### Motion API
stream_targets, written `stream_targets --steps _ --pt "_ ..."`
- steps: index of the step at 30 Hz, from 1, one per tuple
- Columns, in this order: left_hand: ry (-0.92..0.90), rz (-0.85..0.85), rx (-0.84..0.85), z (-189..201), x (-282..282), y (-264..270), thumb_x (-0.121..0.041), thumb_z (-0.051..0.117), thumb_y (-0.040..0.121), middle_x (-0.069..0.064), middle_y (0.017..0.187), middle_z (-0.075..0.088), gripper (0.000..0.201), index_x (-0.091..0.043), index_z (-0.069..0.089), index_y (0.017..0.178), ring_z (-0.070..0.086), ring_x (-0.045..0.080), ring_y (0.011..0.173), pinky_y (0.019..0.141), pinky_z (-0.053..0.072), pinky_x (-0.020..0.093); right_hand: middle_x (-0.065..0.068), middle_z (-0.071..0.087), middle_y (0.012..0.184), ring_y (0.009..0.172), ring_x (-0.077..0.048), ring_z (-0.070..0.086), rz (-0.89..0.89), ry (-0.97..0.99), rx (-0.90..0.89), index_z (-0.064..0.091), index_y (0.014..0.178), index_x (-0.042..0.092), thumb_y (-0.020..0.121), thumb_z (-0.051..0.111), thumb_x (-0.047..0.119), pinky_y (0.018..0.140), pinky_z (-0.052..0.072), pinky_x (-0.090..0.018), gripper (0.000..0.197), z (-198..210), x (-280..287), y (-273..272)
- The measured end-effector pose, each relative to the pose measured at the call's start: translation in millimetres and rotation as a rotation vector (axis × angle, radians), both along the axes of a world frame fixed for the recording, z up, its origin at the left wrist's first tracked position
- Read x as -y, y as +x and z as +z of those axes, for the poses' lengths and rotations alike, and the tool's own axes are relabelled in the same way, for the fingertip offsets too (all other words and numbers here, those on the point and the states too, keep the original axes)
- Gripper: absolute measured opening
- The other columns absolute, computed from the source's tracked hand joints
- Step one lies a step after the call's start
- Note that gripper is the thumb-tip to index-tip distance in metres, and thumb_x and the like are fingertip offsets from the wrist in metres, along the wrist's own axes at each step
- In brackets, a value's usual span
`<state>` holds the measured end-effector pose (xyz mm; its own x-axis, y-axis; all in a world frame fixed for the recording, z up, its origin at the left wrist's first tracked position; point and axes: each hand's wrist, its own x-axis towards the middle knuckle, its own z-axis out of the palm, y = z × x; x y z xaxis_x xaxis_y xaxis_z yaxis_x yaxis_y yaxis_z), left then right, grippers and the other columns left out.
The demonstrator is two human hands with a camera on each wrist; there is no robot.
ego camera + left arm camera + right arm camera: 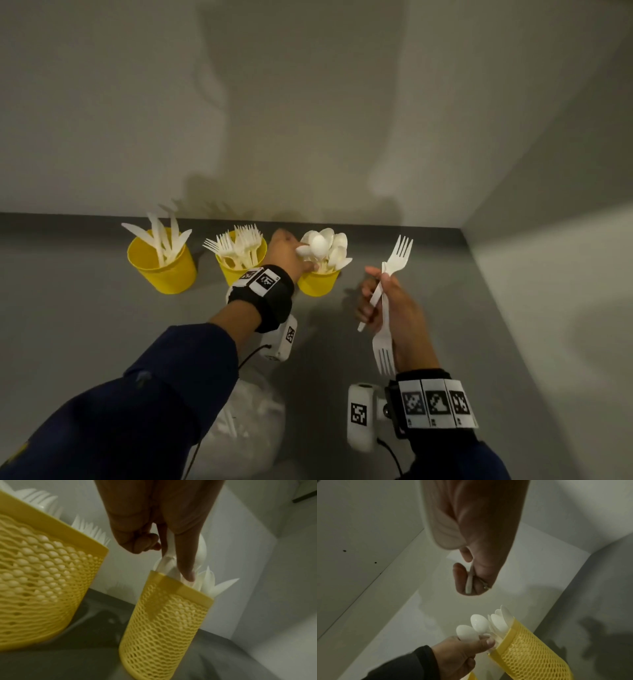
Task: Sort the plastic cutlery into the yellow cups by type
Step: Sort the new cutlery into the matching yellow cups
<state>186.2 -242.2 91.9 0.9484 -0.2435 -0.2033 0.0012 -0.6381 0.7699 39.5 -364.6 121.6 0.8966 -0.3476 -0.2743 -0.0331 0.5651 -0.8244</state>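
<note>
L grip (291, 253) at spoon cup (317, 282); grey tabletop (85, 308), white walls (308, 102).

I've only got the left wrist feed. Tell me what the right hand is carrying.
Observer: The right hand grips two forks, one with tines up, one with tines down.
Operator: Give me the cup count.
Observer: Three, from left to right: knife cup, fork cup, spoon cup.
Operator: Report what's nearest the person.
Observer: A white plastic bag lies on the table beside the left forearm.
</note>
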Motion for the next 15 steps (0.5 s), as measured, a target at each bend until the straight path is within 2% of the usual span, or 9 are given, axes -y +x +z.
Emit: stream_targets --steps 2,3,5,8,10,12,14,15 --pt "0.022 -0.066 0.064 1 -4 -2 -0.017 0.082 0.062 0.017 0.127 0.041 0.072 -0.008 0.051 0.126 0.053 0.030 0.107 0.096 0.040 0.030 -0.001 0.050 0.060 0.043 -0.010 0.043 0.008 0.033 0.022 0.056 0.098 0.008 0.098 0.034 0.021 0.042 0.039 -0.023 0.026 2 1 0" --pt "-0.008 -0.070 0.086 4 -6 -4 -0.015 0.083 0.061 0.018 0.129 0.038 0.074 -0.010 0.050 0.128 0.056 0.028 0.098 0.095 0.043 0.030 -0.001 0.050 0.060 0.042 -0.010 0.044 0.011 0.050 0.026 0.057 0.097 0.008 0.098 0.034 0.021 0.041 0.041 -0.023 0.027 3 1 1" --pt "-0.094 -0.029 0.083 11 -14 -10 -0.009 0.083 0.060 0.017 0.131 0.037 0.086 -0.011 0.042 0.135 0.055 0.020 0.081 0.088 0.049 0.029 -0.001 0.051 0.057 0.042 -0.011 0.047 0.031 0.061 0.034 0.057 0.098 0.007 0.098 0.033 0.021 0.042 0.044 -0.023 0.028 6 -2 3" --pt "-0.144 0.004 0.131 22 -31 -21 -0.006 0.080 0.063 0.013 0.132 0.034 0.088 -0.013 0.035 0.138 0.051 0.015 0.080 0.080 0.048 0.024 0.000 0.055 0.057 0.044 -0.012 0.053 0.097 -0.012 0.025 0.059 0.103 0.006 0.097 0.034 0.018 0.043 0.048 -0.024 0.028 9 -12 5" --pt "-0.150 -0.017 0.218 31 -45 -30 -0.007 0.076 0.068 0.009 0.125 0.037 0.073 -0.017 0.043 0.132 0.049 0.014 0.082 0.073 0.044 0.013 0.000 0.057 0.056 0.043 -0.012 0.054 0.156 -0.082 -0.002 0.059 0.107 0.008 0.098 0.035 0.017 0.042 0.050 -0.025 0.026 12 -22 5" --pt "-0.175 -0.066 0.301 41 -60 -44 -0.012 0.072 0.074 0.000 0.108 0.045 0.048 -0.019 0.056 0.118 0.049 0.010 0.077 0.065 0.039 0.000 0.000 0.060 0.055 0.040 -0.012 0.054 0.226 -0.139 0.009 0.052 0.114 0.009 0.098 0.035 0.016 0.040 0.050 -0.025 0.024 16 -36 4" --pt "-0.242 -0.108 0.295 52 -72 -59 -0.017 0.068 0.078 -0.005 0.093 0.055 0.023 -0.017 0.066 0.101 0.049 0.006 0.071 0.063 0.038 -0.001 -0.002 0.061 0.053 0.037 -0.014 0.054 0.268 -0.171 0.029 0.042 0.117 0.012 0.098 0.036 0.012 0.037 0.049 -0.025 0.020 20 -52 3" --pt "-0.290 -0.120 0.249 56 -77 -65 -0.019 0.067 0.080 -0.002 0.089 0.062 0.015 -0.016 0.068 0.095 0.051 0.007 0.071 0.063 0.039 0.001 -0.004 0.061 0.052 0.035 -0.015 0.053 0.275 -0.170 0.022 0.039 0.114 0.013 0.097 0.038 0.011 0.035 0.048 -0.026 0.017 21 -60 4"
